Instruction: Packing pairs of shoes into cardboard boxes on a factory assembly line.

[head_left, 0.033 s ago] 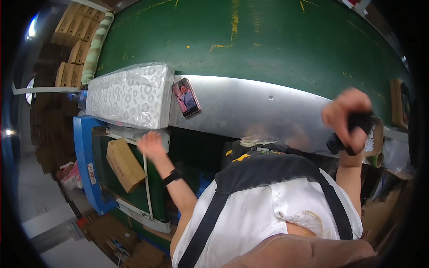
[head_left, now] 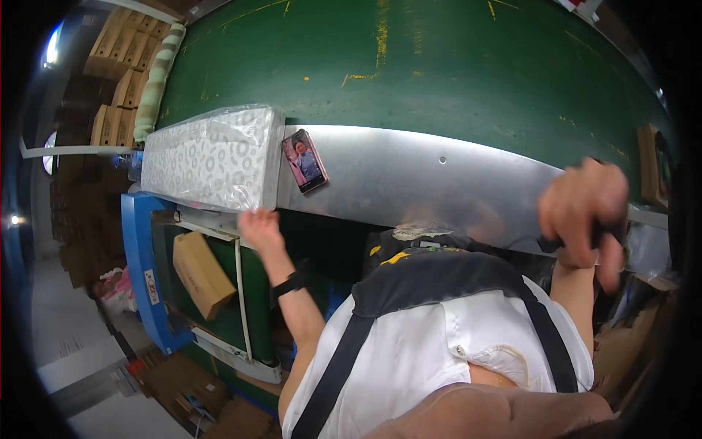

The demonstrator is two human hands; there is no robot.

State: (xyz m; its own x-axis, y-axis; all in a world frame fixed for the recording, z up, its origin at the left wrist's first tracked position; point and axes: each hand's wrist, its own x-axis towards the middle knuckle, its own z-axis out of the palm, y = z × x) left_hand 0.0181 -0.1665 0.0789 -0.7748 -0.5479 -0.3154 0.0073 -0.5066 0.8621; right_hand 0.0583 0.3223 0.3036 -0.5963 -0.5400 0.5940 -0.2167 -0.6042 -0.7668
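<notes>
My right hand [head_left: 585, 208], smeared by motion, is closed around a black handheld device [head_left: 548, 244] over the right end of the metal strip. What kind of device it is I cannot make out, as the fingers cover most of it. My left hand [head_left: 262, 230], a dark band on its wrist, has its fingers stretched out at the near right corner of a grey-and-white patterned box [head_left: 208, 157] wrapped in clear plastic. Whether the fingertips touch the wrap is not clear. Just right of that box lies a phone [head_left: 304, 161] with its screen lit.
The metal strip [head_left: 409, 172] runs along the near side of a green surface [head_left: 453, 66]. Left of me, a brown carton [head_left: 203, 274] lies on a green belt behind a blue frame [head_left: 142, 271]. Stacked cartons [head_left: 117, 124] stand far left; another box [head_left: 649, 164] sits far right.
My left hand has shifted slightly right and up toward the box's corner. My right hand has turned and come down a little with the black device. The brown carton has slid slightly down-left.
</notes>
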